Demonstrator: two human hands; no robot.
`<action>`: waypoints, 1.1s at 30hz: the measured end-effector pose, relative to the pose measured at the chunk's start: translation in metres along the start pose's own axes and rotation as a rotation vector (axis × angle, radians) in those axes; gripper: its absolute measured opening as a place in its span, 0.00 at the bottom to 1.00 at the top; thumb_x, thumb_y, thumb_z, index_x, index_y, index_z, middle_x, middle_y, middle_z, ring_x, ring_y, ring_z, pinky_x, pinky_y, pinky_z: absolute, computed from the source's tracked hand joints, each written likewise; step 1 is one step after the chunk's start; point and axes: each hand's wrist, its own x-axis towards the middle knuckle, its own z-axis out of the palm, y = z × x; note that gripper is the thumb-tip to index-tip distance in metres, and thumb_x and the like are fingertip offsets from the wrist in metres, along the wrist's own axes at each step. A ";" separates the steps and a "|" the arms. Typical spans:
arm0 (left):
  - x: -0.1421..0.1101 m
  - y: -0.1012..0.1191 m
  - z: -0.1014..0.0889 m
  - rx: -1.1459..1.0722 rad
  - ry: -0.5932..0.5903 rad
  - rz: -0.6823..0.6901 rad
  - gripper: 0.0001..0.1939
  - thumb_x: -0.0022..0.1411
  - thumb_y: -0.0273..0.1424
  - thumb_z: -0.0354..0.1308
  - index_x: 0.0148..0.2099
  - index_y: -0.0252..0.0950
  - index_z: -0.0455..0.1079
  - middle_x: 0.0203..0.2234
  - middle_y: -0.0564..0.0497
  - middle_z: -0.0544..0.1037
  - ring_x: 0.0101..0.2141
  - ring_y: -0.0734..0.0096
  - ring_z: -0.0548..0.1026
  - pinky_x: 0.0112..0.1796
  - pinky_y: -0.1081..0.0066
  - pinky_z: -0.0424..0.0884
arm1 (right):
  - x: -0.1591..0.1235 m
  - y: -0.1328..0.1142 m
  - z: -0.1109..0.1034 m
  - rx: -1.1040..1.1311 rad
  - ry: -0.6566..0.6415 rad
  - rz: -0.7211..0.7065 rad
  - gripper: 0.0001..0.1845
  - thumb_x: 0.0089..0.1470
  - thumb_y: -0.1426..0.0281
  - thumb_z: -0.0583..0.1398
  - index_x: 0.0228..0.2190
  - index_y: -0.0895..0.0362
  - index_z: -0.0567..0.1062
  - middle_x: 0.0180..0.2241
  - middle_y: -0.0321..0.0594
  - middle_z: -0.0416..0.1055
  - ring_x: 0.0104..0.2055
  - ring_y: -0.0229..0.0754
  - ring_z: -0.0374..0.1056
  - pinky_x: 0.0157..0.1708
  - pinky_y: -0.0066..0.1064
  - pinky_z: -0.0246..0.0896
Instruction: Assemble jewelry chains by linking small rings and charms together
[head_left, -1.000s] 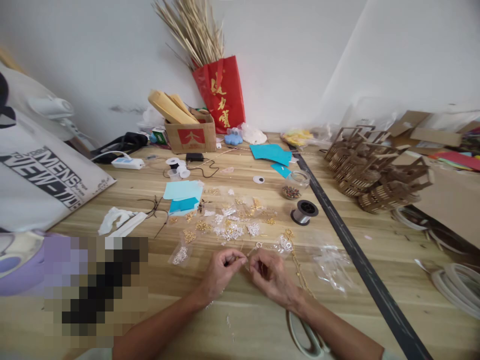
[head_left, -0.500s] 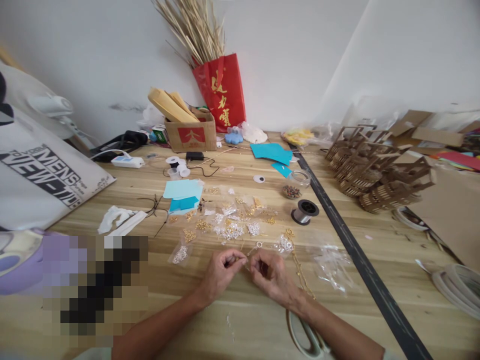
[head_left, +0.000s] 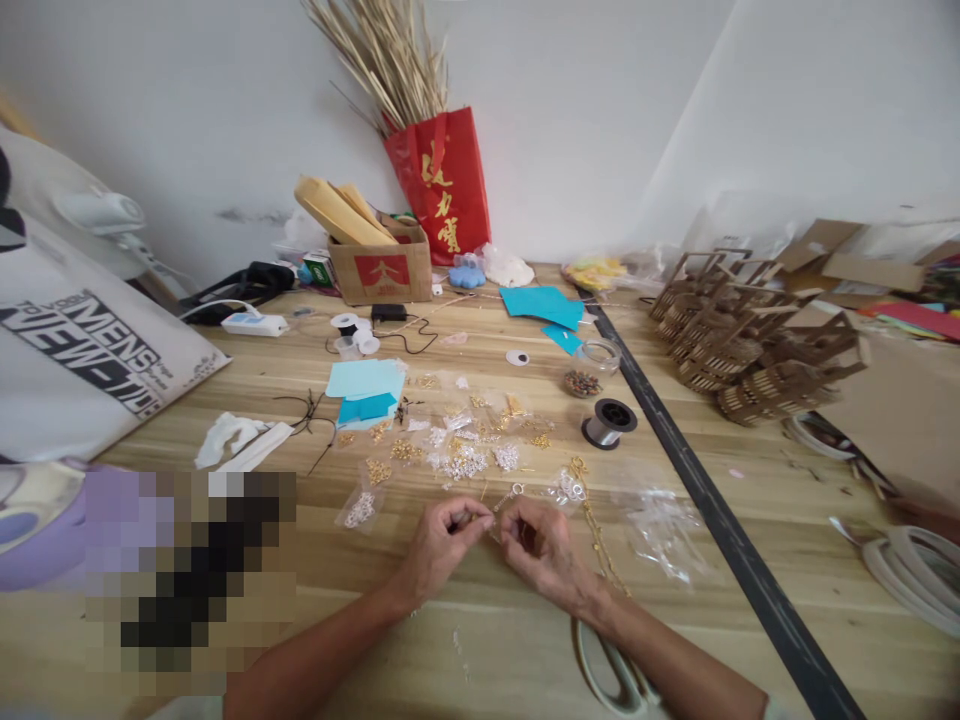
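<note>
My left hand (head_left: 448, 538) is closed in a pinch, thumb against forefinger. Close beside it, my right hand (head_left: 546, 550) is curled with its fingertips pinched too. Between the fingertips lies a thin silver-coloured chain (head_left: 503, 499), with a small ring (head_left: 517, 489) at its far end. The exact spot where the fingers grip it is too small to make out. A gold-coloured chain (head_left: 592, 520) lies by my right hand, partly under the forearm. Scissors with pale handles (head_left: 606, 668) rest below my right forearm. Small bags of silver-coloured findings (head_left: 461, 463) and gold-coloured findings (head_left: 379, 471) lie beyond my hands.
A wire spool (head_left: 610, 424) and a bowl of beads (head_left: 583, 384) stand right of the bags. Brown slatted baskets (head_left: 750, 340) are grouped farther right, past a black strip (head_left: 697, 480). Blue sheets (head_left: 366, 380), a cardboard box (head_left: 381, 265) and a red bag (head_left: 442, 185) are at the back.
</note>
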 end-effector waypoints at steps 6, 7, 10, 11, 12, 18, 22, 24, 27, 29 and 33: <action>0.001 0.000 -0.001 -0.028 -0.012 -0.008 0.12 0.54 0.36 0.60 0.29 0.32 0.75 0.19 0.53 0.70 0.22 0.76 0.63 0.24 0.76 0.57 | 0.000 0.000 0.000 -0.012 -0.004 -0.012 0.05 0.47 0.77 0.55 0.23 0.57 0.66 0.22 0.33 0.64 0.23 0.34 0.59 0.21 0.23 0.51; 0.002 0.000 -0.001 -0.031 -0.016 -0.011 0.12 0.54 0.36 0.60 0.29 0.32 0.75 0.19 0.53 0.70 0.22 0.76 0.63 0.24 0.76 0.57 | 0.000 0.001 0.000 -0.017 -0.005 -0.008 0.05 0.47 0.77 0.55 0.23 0.57 0.66 0.22 0.33 0.64 0.23 0.34 0.59 0.21 0.23 0.51; 0.001 0.002 -0.001 -0.052 -0.028 -0.026 0.12 0.53 0.37 0.60 0.29 0.32 0.74 0.19 0.54 0.69 0.22 0.76 0.62 0.24 0.76 0.57 | -0.001 0.002 0.000 -0.021 -0.010 -0.007 0.05 0.49 0.77 0.56 0.24 0.57 0.67 0.22 0.33 0.64 0.23 0.33 0.58 0.21 0.23 0.51; 0.001 0.002 -0.001 -0.062 -0.036 -0.032 0.12 0.53 0.37 0.60 0.29 0.32 0.74 0.19 0.54 0.69 0.22 0.76 0.62 0.24 0.75 0.56 | -0.001 0.002 0.000 -0.020 -0.008 -0.013 0.05 0.49 0.77 0.56 0.24 0.57 0.67 0.22 0.33 0.64 0.23 0.34 0.58 0.21 0.23 0.51; 0.001 0.002 -0.002 -0.072 -0.043 -0.037 0.12 0.53 0.37 0.60 0.29 0.32 0.74 0.18 0.54 0.68 0.22 0.76 0.61 0.24 0.75 0.56 | 0.000 0.003 0.001 -0.020 -0.003 -0.021 0.05 0.49 0.77 0.56 0.24 0.57 0.67 0.22 0.33 0.64 0.23 0.34 0.59 0.21 0.23 0.52; 0.002 0.003 -0.003 -0.098 -0.052 -0.060 0.12 0.50 0.38 0.62 0.28 0.32 0.73 0.15 0.59 0.59 0.19 0.78 0.55 0.22 0.76 0.50 | 0.000 0.006 0.002 -0.025 0.010 -0.020 0.05 0.53 0.74 0.57 0.25 0.57 0.68 0.22 0.33 0.65 0.23 0.34 0.59 0.21 0.24 0.53; 0.002 0.009 -0.004 -0.128 -0.071 -0.080 0.14 0.50 0.40 0.62 0.26 0.33 0.70 0.15 0.58 0.60 0.20 0.78 0.56 0.22 0.76 0.52 | -0.001 0.006 0.002 -0.014 -0.002 -0.020 0.06 0.54 0.72 0.58 0.25 0.57 0.68 0.22 0.33 0.64 0.23 0.34 0.59 0.22 0.24 0.53; 0.001 0.014 -0.005 -0.151 -0.087 -0.086 0.15 0.50 0.41 0.62 0.26 0.33 0.70 0.16 0.57 0.62 0.20 0.78 0.58 0.23 0.76 0.53 | 0.000 0.003 0.000 0.012 -0.014 -0.001 0.07 0.56 0.69 0.58 0.27 0.57 0.70 0.22 0.34 0.65 0.24 0.35 0.60 0.22 0.25 0.53; -0.001 0.020 -0.006 -0.167 -0.100 -0.083 0.15 0.50 0.41 0.61 0.26 0.33 0.69 0.16 0.57 0.61 0.20 0.78 0.57 0.23 0.76 0.54 | 0.001 -0.003 -0.005 0.077 -0.017 0.069 0.12 0.59 0.62 0.56 0.31 0.57 0.72 0.23 0.35 0.66 0.25 0.36 0.60 0.22 0.25 0.53; -0.002 0.023 -0.006 -0.165 -0.105 -0.078 0.16 0.50 0.42 0.62 0.26 0.33 0.69 0.16 0.57 0.61 0.20 0.78 0.57 0.23 0.76 0.54 | 0.003 -0.007 -0.008 0.140 -0.011 0.114 0.15 0.59 0.58 0.56 0.34 0.57 0.73 0.25 0.35 0.66 0.25 0.36 0.59 0.22 0.25 0.53; -0.002 0.023 -0.006 -0.157 -0.099 -0.066 0.16 0.50 0.43 0.62 0.25 0.33 0.68 0.16 0.57 0.60 0.20 0.78 0.56 0.23 0.76 0.52 | 0.006 -0.010 -0.009 0.274 -0.064 0.172 0.19 0.55 0.54 0.58 0.37 0.57 0.71 0.22 0.32 0.62 0.23 0.35 0.56 0.21 0.24 0.51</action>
